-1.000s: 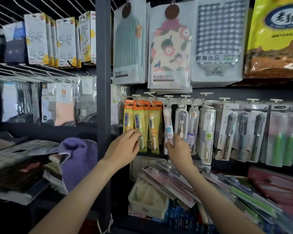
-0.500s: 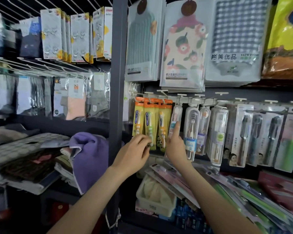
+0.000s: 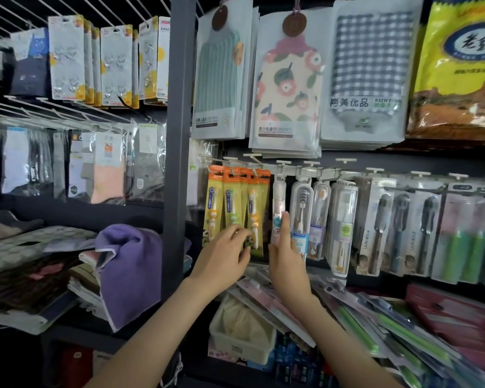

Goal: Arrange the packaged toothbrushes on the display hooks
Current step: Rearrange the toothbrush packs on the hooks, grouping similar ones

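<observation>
Packaged toothbrushes hang in a row from white display hooks. Three yellow-and-orange children's toothbrush packs hang at the left end. My left hand is at their lower ends, its curled fingers and thumb pinching the bottom of the right-hand yellow pack. Just to the right, a slim pink-and-white toothbrush pack hangs on its hook. My right hand holds its lower end, the forefinger straight up along its side. Clear-cased toothbrushes hang further right.
A dark upright post stands left of the hooks. Loose toothbrush packs lie heaped on the shelf below, beside a white bin. Towel packs hang above. Purple cloth and folded textiles fill the left shelf.
The camera moved closer and to the left. My right forefinger has stretched up along the pink pack, which now hangs straight. My left hand has slid down to the yellow packs' bottoms.
</observation>
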